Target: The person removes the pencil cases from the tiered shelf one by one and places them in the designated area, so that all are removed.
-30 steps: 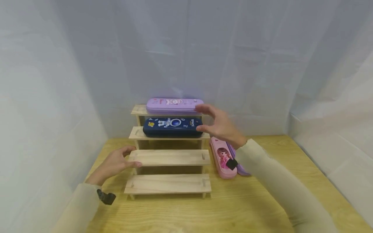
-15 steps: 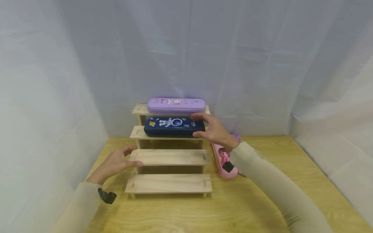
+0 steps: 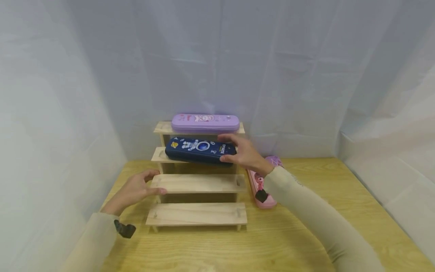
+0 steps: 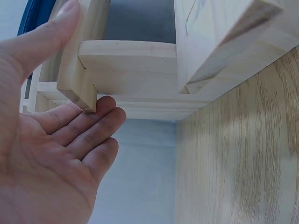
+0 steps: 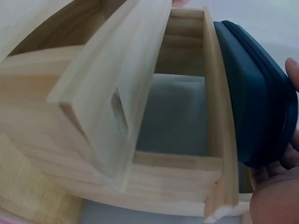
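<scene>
Okay, head view: a four-tier wooden rack [image 3: 198,184] stands on the wood-grain table [image 3: 210,249], and the two hands are well apart. The right hand [image 3: 246,153] grips the right end of the navy pencil case [image 3: 200,148], thumb at the front, fingers at the back. The case is at the second tier from the top, slanted, its right end jutting past the board's front edge; can't tell if that end touches the wood. The left hand [image 3: 136,189] holds the left end of the next tier down, thumb on top. Lilac case [image 3: 205,123] lies on the top tier; pink case [image 3: 257,185] is on the table right of the rack, partly behind the sleeve, purple case [image 3: 274,160] beside it. Left wrist view: thumb and fingers on either side of a board end. Right wrist view: fingers at the navy case's zipped edge, hand partly cut off.
</scene>
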`<state>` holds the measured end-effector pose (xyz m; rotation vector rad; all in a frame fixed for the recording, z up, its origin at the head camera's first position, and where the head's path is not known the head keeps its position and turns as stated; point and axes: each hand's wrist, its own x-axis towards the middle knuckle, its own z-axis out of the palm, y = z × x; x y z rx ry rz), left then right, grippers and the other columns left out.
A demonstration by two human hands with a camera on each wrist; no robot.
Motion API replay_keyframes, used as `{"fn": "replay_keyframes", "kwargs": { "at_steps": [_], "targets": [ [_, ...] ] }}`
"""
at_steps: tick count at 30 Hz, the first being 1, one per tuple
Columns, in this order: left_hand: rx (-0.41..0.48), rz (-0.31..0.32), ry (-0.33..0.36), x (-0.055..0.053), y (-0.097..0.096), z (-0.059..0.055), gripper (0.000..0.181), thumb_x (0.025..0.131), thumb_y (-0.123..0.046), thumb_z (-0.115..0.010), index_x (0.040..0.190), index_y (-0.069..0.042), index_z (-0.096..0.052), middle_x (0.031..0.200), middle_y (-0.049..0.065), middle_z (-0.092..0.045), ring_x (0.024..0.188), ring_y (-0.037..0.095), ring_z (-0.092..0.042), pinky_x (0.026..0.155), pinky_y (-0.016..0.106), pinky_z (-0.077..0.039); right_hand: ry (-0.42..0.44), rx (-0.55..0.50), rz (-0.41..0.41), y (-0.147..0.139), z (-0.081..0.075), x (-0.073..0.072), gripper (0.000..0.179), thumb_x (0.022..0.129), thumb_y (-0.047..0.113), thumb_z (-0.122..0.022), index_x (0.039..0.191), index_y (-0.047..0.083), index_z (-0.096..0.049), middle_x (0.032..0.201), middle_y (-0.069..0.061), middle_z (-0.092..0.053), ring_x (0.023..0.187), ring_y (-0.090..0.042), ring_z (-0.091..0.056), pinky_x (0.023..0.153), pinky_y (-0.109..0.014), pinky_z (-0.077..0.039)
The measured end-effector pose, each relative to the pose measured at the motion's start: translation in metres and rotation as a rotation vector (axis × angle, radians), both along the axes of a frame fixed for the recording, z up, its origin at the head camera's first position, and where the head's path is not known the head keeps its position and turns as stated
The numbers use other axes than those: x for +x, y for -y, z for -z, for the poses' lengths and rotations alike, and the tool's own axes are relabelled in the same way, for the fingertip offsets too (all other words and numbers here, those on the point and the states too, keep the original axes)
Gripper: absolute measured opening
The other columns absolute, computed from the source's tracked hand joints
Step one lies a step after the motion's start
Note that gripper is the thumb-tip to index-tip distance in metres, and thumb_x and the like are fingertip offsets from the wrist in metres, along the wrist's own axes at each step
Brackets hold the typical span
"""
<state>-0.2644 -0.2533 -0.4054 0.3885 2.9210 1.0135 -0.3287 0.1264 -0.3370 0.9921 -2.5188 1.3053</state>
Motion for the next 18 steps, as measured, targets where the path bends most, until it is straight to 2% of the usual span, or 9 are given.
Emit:
{"fn": "replay_keyframes", "kwargs": {
  "at_steps": [4,10,18],
  "targets": [
    [0.011,0.003,0.010,0.0012,-0.0013,0.0012,0.094,0.081,-0.055,-0.080,0.146,0.003,-0.046,0.151,0.030,-0.048,0.136,0.051,-0.049,0.112,0.063,-0.044,0.035,0.041,0.019,0.0050,0.0007,0.0012,0.069,0.080,0.027,-0.085,0.141,0.017,-0.057,0.145,-0.004,-0.060,0.130,-0.025,-0.056,0.117,-0.044,-0.042],
    [0.012,0.003,0.006,0.0018,-0.0039,0.0011,0.093,0.081,-0.055,-0.080,0.146,0.004,-0.046,0.151,0.030,-0.048,0.136,0.052,-0.050,0.112,0.063,-0.044,0.070,0.075,0.012,0.0086,-0.0022,0.0012,0.073,0.079,0.029,-0.085,0.145,0.018,-0.054,0.149,-0.004,-0.057,0.133,-0.025,-0.054,0.117,-0.045,-0.042],
    [0.021,0.003,0.015,0.0007,-0.0049,-0.0004,0.093,0.081,-0.055,-0.080,0.146,0.003,-0.046,0.151,0.030,-0.048,0.137,0.052,-0.049,0.112,0.064,-0.043,0.148,0.132,0.032,0.0081,-0.0023,-0.0017,0.083,0.075,0.033,-0.087,0.149,0.025,-0.050,0.148,-0.008,-0.055,0.123,-0.028,-0.057,0.109,-0.046,-0.048]
  ]
}}
